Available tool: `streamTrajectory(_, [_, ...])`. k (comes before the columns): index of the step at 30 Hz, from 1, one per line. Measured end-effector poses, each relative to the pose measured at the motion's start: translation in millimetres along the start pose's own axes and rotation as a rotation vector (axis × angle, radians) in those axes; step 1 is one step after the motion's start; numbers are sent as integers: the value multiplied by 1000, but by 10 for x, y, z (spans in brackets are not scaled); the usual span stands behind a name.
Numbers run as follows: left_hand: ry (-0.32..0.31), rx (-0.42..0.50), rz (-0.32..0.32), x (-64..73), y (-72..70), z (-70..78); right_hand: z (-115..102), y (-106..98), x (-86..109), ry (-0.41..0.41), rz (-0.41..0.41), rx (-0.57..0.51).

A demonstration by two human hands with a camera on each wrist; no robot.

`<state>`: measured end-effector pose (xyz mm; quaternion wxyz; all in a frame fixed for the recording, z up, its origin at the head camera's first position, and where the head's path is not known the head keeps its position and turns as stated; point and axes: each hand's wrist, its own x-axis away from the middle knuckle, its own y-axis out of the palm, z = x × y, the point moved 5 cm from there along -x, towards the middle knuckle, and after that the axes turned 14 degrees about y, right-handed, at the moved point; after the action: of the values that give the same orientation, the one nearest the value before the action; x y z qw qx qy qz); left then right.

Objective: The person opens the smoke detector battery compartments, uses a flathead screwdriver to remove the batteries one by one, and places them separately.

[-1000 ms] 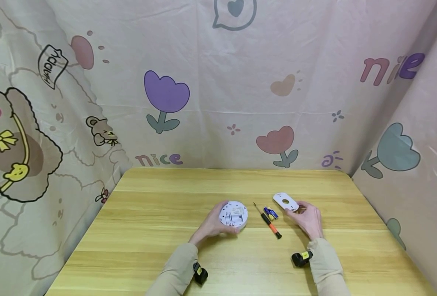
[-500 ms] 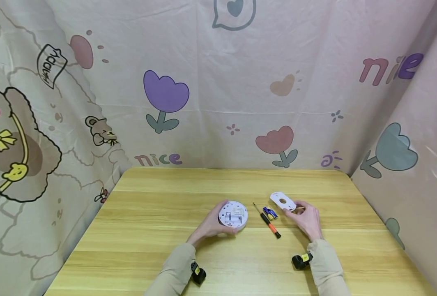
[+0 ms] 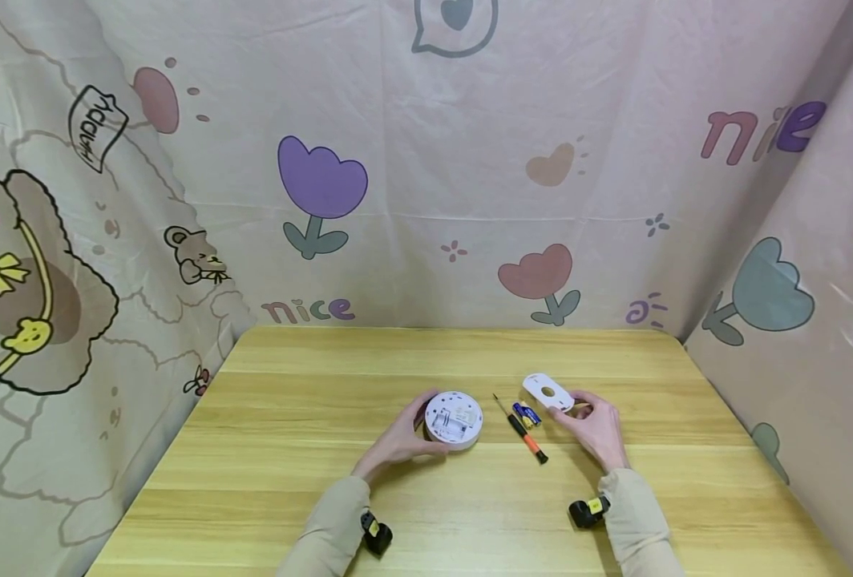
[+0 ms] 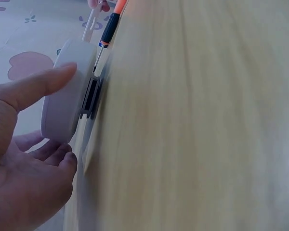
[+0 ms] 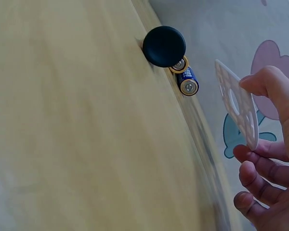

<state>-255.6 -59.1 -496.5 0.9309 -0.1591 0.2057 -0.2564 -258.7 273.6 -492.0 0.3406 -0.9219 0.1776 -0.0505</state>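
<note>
A round white battery device, like a smoke alarm, lies with its battery compartment facing up. My left hand holds its left side, thumb at the near rim and fingers at the far rim. In the left wrist view a dark slotted part shows on its table side. My right hand pinches a thin white mounting plate with a large round hole, held tilted above the table. The right wrist view shows the thumb on one face and fingertips at the lower edge.
Between the hands lie a screwdriver with a black and orange handle and blue-yellow batteries. The wooden table is bounded by a printed curtain behind and at both sides.
My left hand has slid left along the device's rim, and the device has turned and shifted slightly left. My right hand has carried the mounting plate a little to the left.
</note>
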Motion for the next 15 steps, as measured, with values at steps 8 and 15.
streamTrajectory(8, [10,30,-15,40,-29,296,-27,19,19,0,-21,-18])
streamTrajectory(15, [-56,-47,50,19,48,81,-62,46,29,-26,-27,-18])
